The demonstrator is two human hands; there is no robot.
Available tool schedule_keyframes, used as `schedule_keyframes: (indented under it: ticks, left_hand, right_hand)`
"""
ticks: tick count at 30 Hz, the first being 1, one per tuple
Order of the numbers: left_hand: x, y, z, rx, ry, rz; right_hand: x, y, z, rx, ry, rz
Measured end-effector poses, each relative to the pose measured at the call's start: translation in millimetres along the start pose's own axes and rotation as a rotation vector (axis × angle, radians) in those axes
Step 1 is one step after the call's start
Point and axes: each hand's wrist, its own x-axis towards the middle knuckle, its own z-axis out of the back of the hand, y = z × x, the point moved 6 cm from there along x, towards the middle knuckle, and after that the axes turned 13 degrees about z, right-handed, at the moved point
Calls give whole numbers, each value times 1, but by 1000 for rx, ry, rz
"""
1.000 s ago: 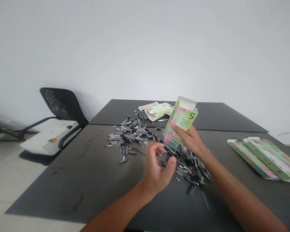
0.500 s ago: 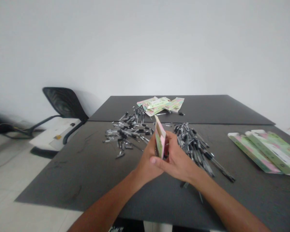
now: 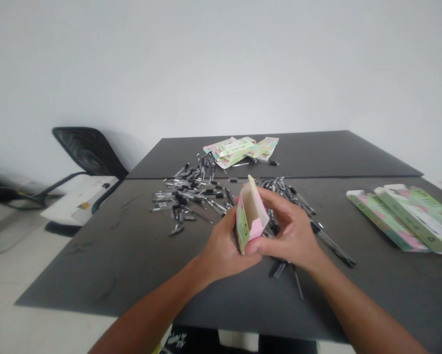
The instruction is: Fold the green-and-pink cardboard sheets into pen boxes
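Observation:
Between my two hands is a small green and pink cardboard box (image 3: pixel 244 227), tilted, its near end open so the bare inside shows. My left hand (image 3: pixel 222 248) grips its left side and underside. On the other side my right hand (image 3: pixel 289 231) holds it, thumb at the lower front edge and fingers behind the right wall. Just beyond my right hand spreads a pile of clear pens with black caps (image 3: pixel 276 189), partly hidden by it. Another heap of pens and caps (image 3: pixel 191 191) lies to the left of the box.
Several flattened green and pink boxes (image 3: pixel 239 146) lie at the back of the dark table (image 3: pixel 132 275). More boxes (image 3: pixel 408 216) rest at the right. A seam crosses the tabletop. Left of the table stands a black mesh chair (image 3: pixel 90 150) with a white object (image 3: pixel 78 201) on it.
The box has gone from nearly flat to opened out, its inside now showing. My right hand has shifted right and its fingers have spread around the box.

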Motion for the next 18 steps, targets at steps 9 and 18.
schedule_keyframes:
  ticks: [9, 18]
  left_hand:
    - [2, 9, 7, -91, -151, 72]
    - [0, 5, 10, -62, -202, 40]
  right_hand:
    - [-4, 21, 2, -261, -193, 219]
    - [-14, 22, 7, -475, -288, 143]
